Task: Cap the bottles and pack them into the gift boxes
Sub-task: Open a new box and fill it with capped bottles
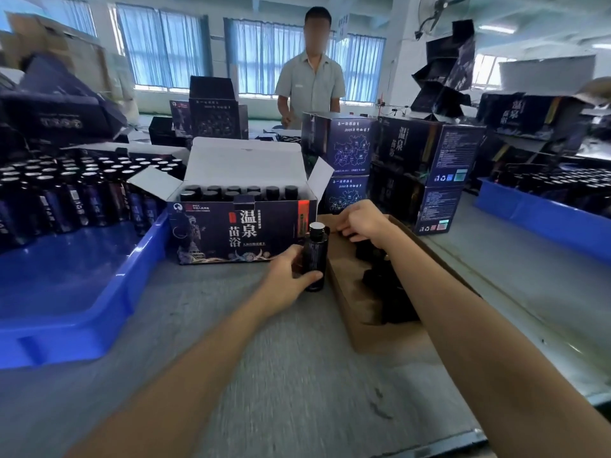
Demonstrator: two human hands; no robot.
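1. On the grey table [264, 358], in the head view, the left hand [291, 269] wraps its fingers and thumb round a dark bottle [315, 256]. The bottle stands upright just beside the brown cardboard box [347, 312] and in front of the open gift box [241, 226]. Its white mouth is bare, so it is not yet capped.
2. The right hand [363, 223] hangs over the far end of the cardboard box, fingers curled down toward the black caps [386, 292]. Their undersides are hidden, so I cannot tell whether they pinch a cap.
3. Likely first risk: a cap brought down crooked would cross-thread or sit loose, since the left hand holds the bottle low on its body and the neck is free to wobble.
4. A hard twist could tip the bottle against the cardboard wall right beside it, or make it slip in the grip.
5. The gift box already holds rows of capped bottles [238, 192], with what looks like room only at the front right. A bottle lowered carelessly could knock its neighbours or catch the raised side flap.
6. The blue tray [82, 292] of uncapped bottles [66, 193] sits close on the left. A wide sweep of the left arm could topple some.
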